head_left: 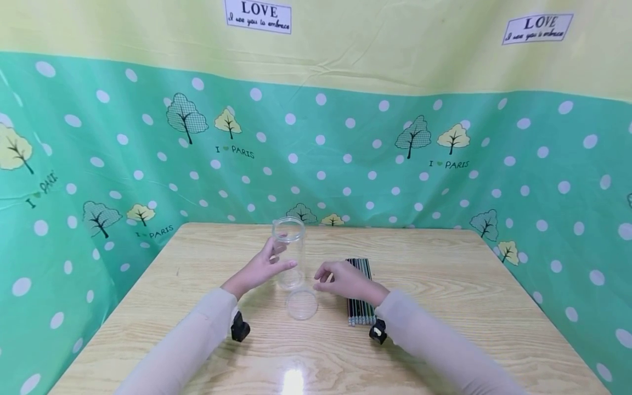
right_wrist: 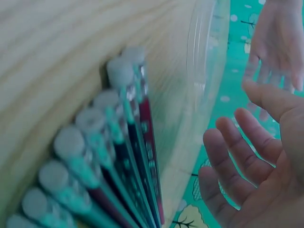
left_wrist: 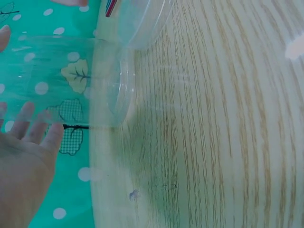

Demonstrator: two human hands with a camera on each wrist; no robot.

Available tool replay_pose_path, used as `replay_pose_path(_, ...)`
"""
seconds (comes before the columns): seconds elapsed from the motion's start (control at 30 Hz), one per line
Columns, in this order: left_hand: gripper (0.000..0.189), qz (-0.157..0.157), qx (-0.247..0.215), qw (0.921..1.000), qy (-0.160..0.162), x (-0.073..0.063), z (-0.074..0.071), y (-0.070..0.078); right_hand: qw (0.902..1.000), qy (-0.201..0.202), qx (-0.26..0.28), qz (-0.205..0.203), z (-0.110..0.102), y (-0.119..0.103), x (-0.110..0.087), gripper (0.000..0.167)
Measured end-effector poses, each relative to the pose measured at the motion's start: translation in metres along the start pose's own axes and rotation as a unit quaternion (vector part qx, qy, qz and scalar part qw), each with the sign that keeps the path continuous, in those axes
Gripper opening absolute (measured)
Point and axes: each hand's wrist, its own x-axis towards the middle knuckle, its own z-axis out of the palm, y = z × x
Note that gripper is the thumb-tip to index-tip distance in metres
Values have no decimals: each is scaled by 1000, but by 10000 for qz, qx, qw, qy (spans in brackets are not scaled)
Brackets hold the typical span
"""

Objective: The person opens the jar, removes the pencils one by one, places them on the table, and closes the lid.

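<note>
A clear plastic jar stands upright and without a lid on the table. My left hand is at its left side, thumb in front and the fairly straight fingers behind; whether they touch the jar I cannot tell. In the left wrist view the fingertips show at the edge of the jar. A round clear lid lies just in front of the jar. To the right, my right hand hovers over a row of dark pencils, its fingers loosely bent and holding nothing.
The pencils' eraser ends point toward the near edge of the wooden table. Green and yellow patterned cloth hangs behind the table and along both sides. Each wrist carries a small black device.
</note>
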Motion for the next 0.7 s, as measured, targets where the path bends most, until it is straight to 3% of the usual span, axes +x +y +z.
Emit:
replay_pose_path(0.3, 87, 97, -36, 9999, -18, 0, 0, 1, 9984, -565, -14, -67, 14, -10, 1, 44)
replay_pose_path(0.53, 88, 13, -19, 10000, 35, 0, 0, 3, 9953, -744, -516, -335, 24, -19, 3, 64)
replay_pose_path(0.7, 89, 50, -113, 9999, -42, 0, 1, 2, 9923, -746, -958, -253, 29, -25, 2, 73)
